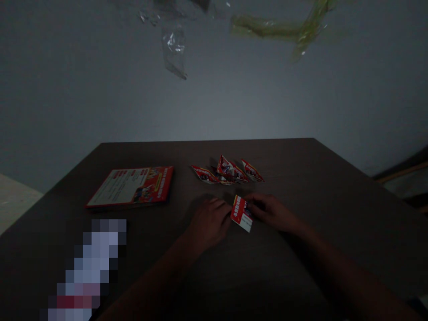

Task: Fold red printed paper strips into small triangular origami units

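A small red and white printed card (241, 213) is between my two hands, tilted above the table top. My right hand (269, 211) pinches its right edge, with thumb and fingers closed on it. At its left edge my left hand (210, 223) is closed, the thumb side against the card; the fingertips are partly hidden. Just beyond my hands lies a loose pile of red folded printed pieces (230, 169), several of them, curled up at their edges. What they are exactly is hard to tell in the dim light.
A flat red and white printed book or box (133, 187) lies on the left of the dark table (284, 160). Nearer on the left is a long pixelated object (90, 263). A wall (214, 98) with yellowish tape (267, 26) stands behind the table.
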Motion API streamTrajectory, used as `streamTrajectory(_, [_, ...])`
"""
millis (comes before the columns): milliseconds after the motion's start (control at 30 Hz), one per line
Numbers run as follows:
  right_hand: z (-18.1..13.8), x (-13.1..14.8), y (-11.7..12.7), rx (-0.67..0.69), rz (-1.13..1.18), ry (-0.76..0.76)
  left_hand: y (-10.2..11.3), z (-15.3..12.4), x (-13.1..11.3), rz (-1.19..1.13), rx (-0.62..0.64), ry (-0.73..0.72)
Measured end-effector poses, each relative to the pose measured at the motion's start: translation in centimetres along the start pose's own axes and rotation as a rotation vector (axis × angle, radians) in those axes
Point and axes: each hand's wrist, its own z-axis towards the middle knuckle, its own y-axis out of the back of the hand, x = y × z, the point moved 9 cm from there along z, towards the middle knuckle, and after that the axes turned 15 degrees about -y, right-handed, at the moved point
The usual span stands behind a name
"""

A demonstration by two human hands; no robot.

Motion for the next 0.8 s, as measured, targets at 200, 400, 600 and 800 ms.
streamTrajectory(200, [0.0, -0.1, -0.1, 0.002, -0.014, 0.009, 0.2, 0.0, 0.1, -0.003, -0.041, 0.014])
streamTrajectory(400, [-0.1, 0.1, -0.2, 0.000, -0.034, 0.027, 1.2, 0.0, -0.5, -0.039, -0.116, -0.003])
streamTrajectory(600, [-0.4, 0.7, -0.3, 0.003, -0.079, 0.072, 0.5, 0.3, -2.2, -0.006, -0.031, -0.183])
streamTrajectory(800, [-0.6, 1.9, -0.1, -0.030, -0.078, 0.145, 0.3, 0.4, -2.2, 0.040, 0.059, -0.175])
